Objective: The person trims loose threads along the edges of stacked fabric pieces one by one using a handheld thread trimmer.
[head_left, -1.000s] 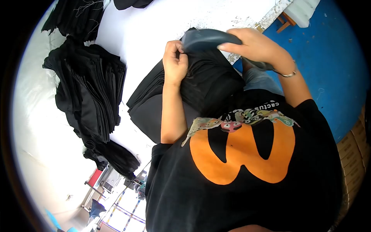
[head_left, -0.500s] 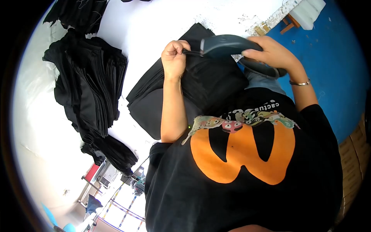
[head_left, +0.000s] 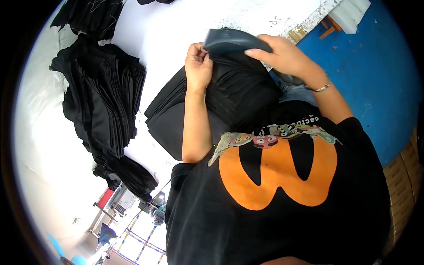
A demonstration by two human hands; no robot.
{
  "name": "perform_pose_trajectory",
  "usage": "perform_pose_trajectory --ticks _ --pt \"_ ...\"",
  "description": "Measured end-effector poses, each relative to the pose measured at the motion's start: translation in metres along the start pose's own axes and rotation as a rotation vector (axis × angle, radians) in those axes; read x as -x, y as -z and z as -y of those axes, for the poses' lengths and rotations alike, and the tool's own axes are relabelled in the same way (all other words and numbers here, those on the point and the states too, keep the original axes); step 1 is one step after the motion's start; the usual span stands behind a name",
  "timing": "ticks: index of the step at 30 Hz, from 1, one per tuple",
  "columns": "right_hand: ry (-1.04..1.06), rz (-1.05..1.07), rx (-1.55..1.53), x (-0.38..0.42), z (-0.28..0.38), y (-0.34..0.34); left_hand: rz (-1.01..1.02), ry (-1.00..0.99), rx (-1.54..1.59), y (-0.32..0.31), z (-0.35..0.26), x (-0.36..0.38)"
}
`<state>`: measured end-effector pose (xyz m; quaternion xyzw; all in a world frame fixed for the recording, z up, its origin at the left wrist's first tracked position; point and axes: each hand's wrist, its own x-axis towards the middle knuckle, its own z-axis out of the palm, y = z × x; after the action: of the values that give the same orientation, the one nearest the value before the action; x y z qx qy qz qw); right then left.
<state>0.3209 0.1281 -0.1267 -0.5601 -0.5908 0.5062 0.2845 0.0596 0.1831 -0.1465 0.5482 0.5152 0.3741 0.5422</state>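
My left hand [head_left: 198,66] is closed, with its fingers pinching the edge of the stacked black fabric [head_left: 240,88]. My right hand [head_left: 285,55] is wrapped round a large dark grey handheld device [head_left: 234,42], whose broad front end lies right beside my left fingertips, over the upper edge of the fabric. The device hides part of that edge. A rounded black fabric piece [head_left: 168,128] lies by my left forearm, with more layers fanned above it.
A large pile of black fabric pieces [head_left: 104,97] lies on the white table [head_left: 163,26] at the left, with another bundle [head_left: 90,17] at the top left. At the upper right are a wooden stool [head_left: 329,27] and blue floor [head_left: 371,84]; cardboard [head_left: 402,185] stands at the right.
My right hand has moved the device left and slightly up, up to my left fingertips. The thin dark piece seen between them is now covered. My left hand has hardly moved.
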Motion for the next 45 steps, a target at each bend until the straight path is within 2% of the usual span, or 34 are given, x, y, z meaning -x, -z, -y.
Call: perform_pose_trajectory --ticks 1,3,5,7,8,9,11,13,14,15,17,19,20,21,23,24,27,28,29,31,32,33,35,39,41,42,43,45 --pt "0.002 0.004 -0.004 0.007 -0.002 0.011 -0.001 -0.002 -0.017 0.001 -0.002 0.001" --pt "0.1 0.248 -0.016 0.024 -0.015 0.035 0.047 0.01 0.026 0.002 -0.004 0.003" --pt "0.136 0.202 -0.057 0.026 -0.027 0.021 0.083 -0.014 -0.001 0.003 0.002 0.0" --pt "0.05 0.157 0.052 0.017 -0.008 0.006 0.061 0.033 -0.013 0.004 0.0 -0.003" --pt "0.057 0.117 -0.022 0.017 -0.005 0.002 0.041 0.078 0.176 0.006 -0.004 -0.003" --pt "0.06 0.119 -0.021 0.02 -0.004 0.004 0.009 0.097 0.133 0.004 -0.011 -0.004" --pt "0.022 -0.009 -0.063 0.03 -0.005 0.008 0.085 0.019 -0.125 0.002 -0.027 0.003" --pt "0.069 -0.091 -0.092 0.046 -0.007 0.024 0.326 0.035 -0.26 0.02 -0.061 0.022" --pt "-0.094 -0.068 -0.115 0.054 0.0 0.037 0.557 0.242 -0.168 0.033 -0.076 0.029" --pt "-0.258 -0.041 -0.139 0.059 0.004 0.047 0.732 0.387 -0.223 0.039 -0.083 0.033" --pt "-0.26 -0.004 -0.182 0.061 0.003 0.059 0.643 0.562 -0.478 0.027 -0.081 0.03" --pt "-0.261 0.022 -0.233 0.054 -0.002 0.056 0.076 -0.191 -0.735 0.016 -0.029 0.023" --pt "-0.139 -0.002 -0.101 0.042 -0.007 0.05 -0.18 -0.266 -0.831 -0.004 -0.033 0.016" --pt "-0.022 -0.024 0.031 0.032 -0.01 0.043 -0.311 -0.618 -0.882 -0.011 -0.017 -0.005" --pt "-0.059 0.045 0.015 0.004 -0.004 0.032 -0.189 -0.181 -0.56 -0.017 0.016 -0.01" --pt "-0.175 0.067 -0.099 -0.002 0.008 0.031 -0.213 -0.156 -0.531 -0.019 0.013 -0.012" --pt "-0.224 0.087 -0.058 0.008 0.011 0.042 -0.211 -0.09 -0.453 -0.017 0.001 -0.005" --pt "-0.223 0.121 -0.164 0.018 -0.002 0.043 -0.204 -0.047 -0.421 -0.018 -0.001 -0.003" --pt "-0.219 0.126 -0.16 0.021 -0.01 0.041 -0.196 -0.059 -0.383 -0.018 0.004 -0.003" --pt "-0.156 0.048 -0.189 0.026 -0.01 0.037 -0.116 -0.115 -0.497 -0.017 0.003 -0.006" --pt "-0.194 0.13 -0.234 0.015 -0.01 0.036 -0.112 -0.11 -0.495 -0.017 0.006 -0.006" --pt "-0.195 0.032 -0.165 0.007 0.01 0.029 -0.109 -0.103 -0.454 -0.017 0.009 -0.008" --pt "-0.155 0.015 -0.103 -0.016 0.012 0.019 -0.118 -0.107 -0.419 -0.018 0.006 -0.008" --pt "0.002 0.007 0.049 0.009 0.006 0.042 -0.222 -0.249 -0.509 -0.022 -0.013 0.01" --pt "-0.131 0.13 0.019 0.024 0.002 0.055 -0.116 -0.363 -0.521 -0.015 -0.022 0.02" --pt "-0.143 0.137 0.051 0.022 0.002 0.055 0.111 -0.322 -0.461 -0.007 -0.031 0.023" --pt "-0.152 0.13 0.05 0.016 0.003 0.049 0.359 -0.071 -0.417 0.003 -0.05 0.029" --pt "-0.059 0.006 0.099 -0.003 0.008 0.033 0.509 0.224 -0.335 0.018 -0.057 0.03"
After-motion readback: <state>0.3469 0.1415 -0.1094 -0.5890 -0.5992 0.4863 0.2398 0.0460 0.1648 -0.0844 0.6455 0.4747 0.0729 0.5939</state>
